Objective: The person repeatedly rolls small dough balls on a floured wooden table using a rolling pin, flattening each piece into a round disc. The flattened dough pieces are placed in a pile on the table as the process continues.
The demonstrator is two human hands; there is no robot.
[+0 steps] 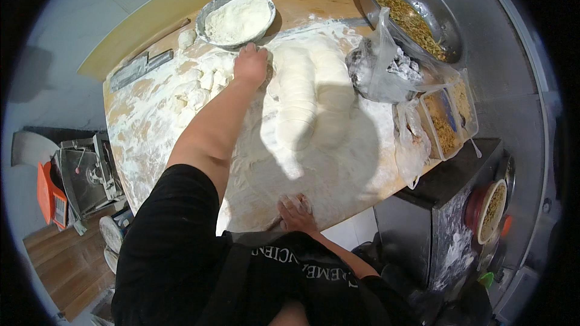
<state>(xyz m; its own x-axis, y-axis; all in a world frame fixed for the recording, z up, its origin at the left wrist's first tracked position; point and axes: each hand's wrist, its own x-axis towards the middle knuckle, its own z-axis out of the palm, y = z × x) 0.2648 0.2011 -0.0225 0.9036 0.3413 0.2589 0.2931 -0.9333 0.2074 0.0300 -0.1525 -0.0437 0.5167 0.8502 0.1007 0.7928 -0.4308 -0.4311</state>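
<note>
My left hand (250,64) reaches to the near rim of a metal bowl of flour (238,20), its fingers bent down at the floury board; whether they hold anything is hidden. Just right of it lie two long, thick rolls of pale dough (295,99), side by side and touching, one of them (333,95) partly in shadow. My right hand (297,212) rests at the near edge of the wooden board (122,145), fingers bent, with a dark narrow thing partly visible beside it. Several small dough pieces (199,88) lie left of my left hand.
A flat metal scraper (140,70) lies at the back left. To the right are a steel basin with chopped filling (408,22), a floury plastic bag (385,72) and plastic tubs of crumbly filling (442,122). An orange scale (52,194) stands below left, a dark cabinet (408,217) at right.
</note>
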